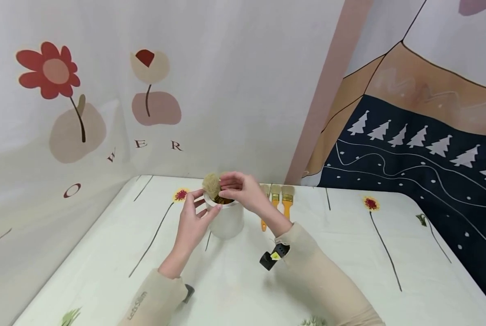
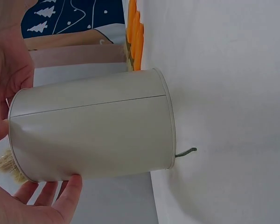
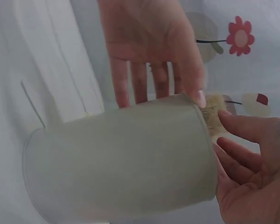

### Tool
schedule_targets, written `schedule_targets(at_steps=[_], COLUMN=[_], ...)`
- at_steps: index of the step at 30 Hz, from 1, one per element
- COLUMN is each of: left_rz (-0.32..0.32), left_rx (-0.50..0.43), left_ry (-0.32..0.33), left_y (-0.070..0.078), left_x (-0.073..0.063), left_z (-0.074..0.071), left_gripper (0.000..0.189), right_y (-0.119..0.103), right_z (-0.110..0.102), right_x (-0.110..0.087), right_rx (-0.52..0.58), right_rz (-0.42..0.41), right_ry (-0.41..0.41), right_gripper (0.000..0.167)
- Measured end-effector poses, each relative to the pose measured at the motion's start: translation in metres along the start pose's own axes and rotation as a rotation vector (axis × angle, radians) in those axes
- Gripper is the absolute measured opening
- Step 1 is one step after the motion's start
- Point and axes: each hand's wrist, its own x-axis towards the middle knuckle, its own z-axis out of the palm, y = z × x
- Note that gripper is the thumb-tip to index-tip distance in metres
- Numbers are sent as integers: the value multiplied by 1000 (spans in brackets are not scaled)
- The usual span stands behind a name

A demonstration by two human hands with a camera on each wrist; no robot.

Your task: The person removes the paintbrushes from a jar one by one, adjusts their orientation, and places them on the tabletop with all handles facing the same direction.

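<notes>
A white cylindrical container (image 1: 226, 222) stands upright on the table. My left hand (image 1: 193, 222) holds it at its left side, the thumb on the rim and the fingers along the wall. From its mouth rises a tan bristly tuft (image 1: 212, 183), with brownish pieces (image 1: 222, 200) visible below it inside. Over the right part of the mouth is my right hand (image 1: 245, 192), bent toward the tuft, its fingertips right beside the bristles. In the right wrist view, thumb and fingers of that hand are spread apart near the tuft (image 3: 213, 114).
Several flat brushes with orange handles (image 1: 287, 206) lie side by side right of the container, behind my right forearm. The table (image 1: 340, 267) has a white cloth with printed flowers. A printed curtain (image 1: 243, 90) hangs along its back edge.
</notes>
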Motion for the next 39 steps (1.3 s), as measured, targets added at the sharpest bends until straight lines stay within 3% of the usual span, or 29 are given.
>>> schedule_targets(at_steps=[11, 15, 23, 39], left_rz=[-2, -2, -15, -8], left_rx=[-3, -8, 11, 1], left_ry=[1, 4, -1, -3], left_y=[2, 2, 1, -1], left_x=[1, 3, 2, 3], left_z=[0, -1, 0, 1], left_gripper=[66, 64, 64, 66], right_y=[-6, -8, -6, -13], right_z=[8, 8, 7, 1], right_x=[-2, -1, -3, -5], right_rx=[-233, -270, -261, -177], right_rz=[29, 36, 21, -68], right_ry=[20, 36, 54, 81], right_gripper=[39, 32, 18, 22])
